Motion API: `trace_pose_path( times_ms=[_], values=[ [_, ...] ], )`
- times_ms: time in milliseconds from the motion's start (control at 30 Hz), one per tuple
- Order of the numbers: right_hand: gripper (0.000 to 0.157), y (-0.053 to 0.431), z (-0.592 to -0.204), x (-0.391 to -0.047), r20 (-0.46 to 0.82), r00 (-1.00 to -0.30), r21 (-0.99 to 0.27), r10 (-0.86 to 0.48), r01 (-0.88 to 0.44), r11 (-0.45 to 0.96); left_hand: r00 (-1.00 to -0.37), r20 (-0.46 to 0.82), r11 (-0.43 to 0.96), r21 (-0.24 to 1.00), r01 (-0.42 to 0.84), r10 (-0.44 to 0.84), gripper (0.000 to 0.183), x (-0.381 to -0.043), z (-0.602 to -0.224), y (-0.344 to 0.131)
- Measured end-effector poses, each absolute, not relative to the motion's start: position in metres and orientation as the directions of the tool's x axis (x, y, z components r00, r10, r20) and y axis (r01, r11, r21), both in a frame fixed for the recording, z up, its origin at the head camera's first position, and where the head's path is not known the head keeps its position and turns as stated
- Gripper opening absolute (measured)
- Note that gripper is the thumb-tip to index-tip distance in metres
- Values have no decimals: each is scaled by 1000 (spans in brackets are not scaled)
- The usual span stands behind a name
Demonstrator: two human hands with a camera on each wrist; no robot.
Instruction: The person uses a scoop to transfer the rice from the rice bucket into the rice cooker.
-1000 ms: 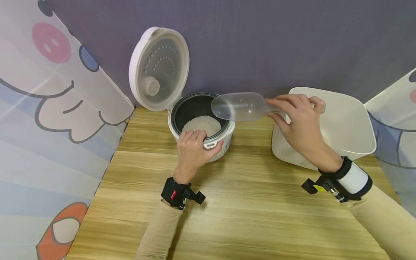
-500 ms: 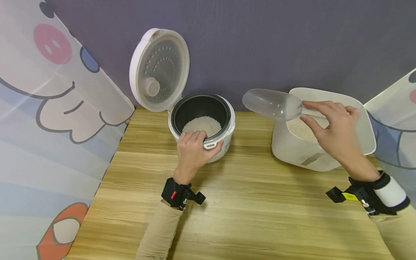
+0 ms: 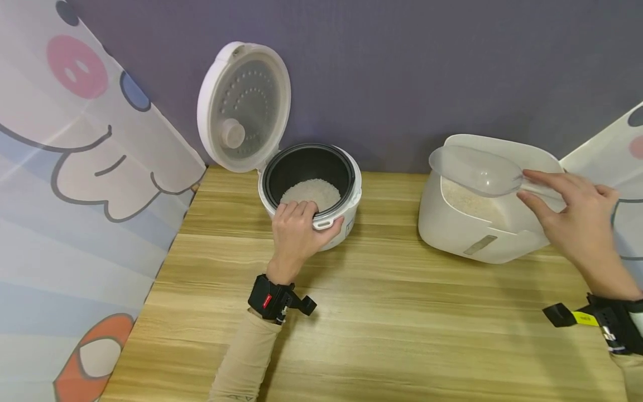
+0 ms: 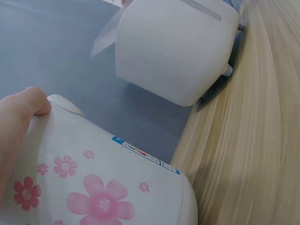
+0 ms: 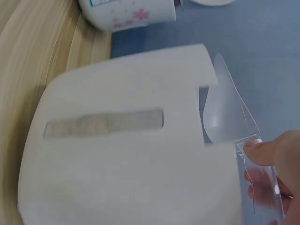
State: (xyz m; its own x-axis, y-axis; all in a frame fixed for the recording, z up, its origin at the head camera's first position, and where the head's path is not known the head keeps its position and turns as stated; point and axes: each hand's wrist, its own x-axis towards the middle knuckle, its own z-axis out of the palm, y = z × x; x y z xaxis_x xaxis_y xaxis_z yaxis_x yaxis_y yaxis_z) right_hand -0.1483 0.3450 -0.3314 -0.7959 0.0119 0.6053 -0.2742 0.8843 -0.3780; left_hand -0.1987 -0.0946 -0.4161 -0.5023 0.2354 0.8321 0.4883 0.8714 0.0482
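My left hand [image 3: 296, 231] grips the front rim of a white rice cooker [image 3: 346, 226], its fingers over the edge and thumb by the front latch. Uncooked white rice [image 3: 316, 192] lies in the cooker's black inner pot [image 3: 301, 162]. In the left wrist view the cooker's side [image 4: 103, 178] shows pink flowers. Between thumb and fingers, my right hand [image 3: 577, 218] holds the handle of a clear plastic scoop [image 3: 477, 170]. The scoop is over the mouth of a white rice bin [image 3: 452, 234], and no rice shows in it. More rice [image 3: 472, 204] lies inside the bin.
The cooker's lid [image 3: 246, 106] stands raised at its back left. Both vessels rest on a wood-grain table [image 3: 382, 312] against a dark grey wall [image 3: 382, 72]. A cartoon-printed curtain [image 3: 75, 184] hangs on the left, with another [image 3: 623, 162] at the right.
My right hand has carried the scoop rightward from beside the cooker to over the rice bin. The left hand stays on the cooker's rim.
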Motion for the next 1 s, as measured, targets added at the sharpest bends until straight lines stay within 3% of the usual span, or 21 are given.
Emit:
trace_pose_path(
  times_ms=[233,633,767,1000],
  values=[
    [58,371,-338,-146,617,-787,-320,20,-228,920,-495,835,870,42,492,239,55,-199,-415,-95],
    [31,388,-336,-154,514,-858,-241,25,-116,964,-498,833,871,41,489,240,55,-199,-415,-95],
    [34,385,-333,-157,527,-847,-149,-73,-176,973,-494,835,868,42,495,242,55,-199,-415,-95],
    [38,383,-331,-160,567,-770,11,-294,-350,937,-500,833,873,45,486,236,57,-198,-415,-95]
  ],
)
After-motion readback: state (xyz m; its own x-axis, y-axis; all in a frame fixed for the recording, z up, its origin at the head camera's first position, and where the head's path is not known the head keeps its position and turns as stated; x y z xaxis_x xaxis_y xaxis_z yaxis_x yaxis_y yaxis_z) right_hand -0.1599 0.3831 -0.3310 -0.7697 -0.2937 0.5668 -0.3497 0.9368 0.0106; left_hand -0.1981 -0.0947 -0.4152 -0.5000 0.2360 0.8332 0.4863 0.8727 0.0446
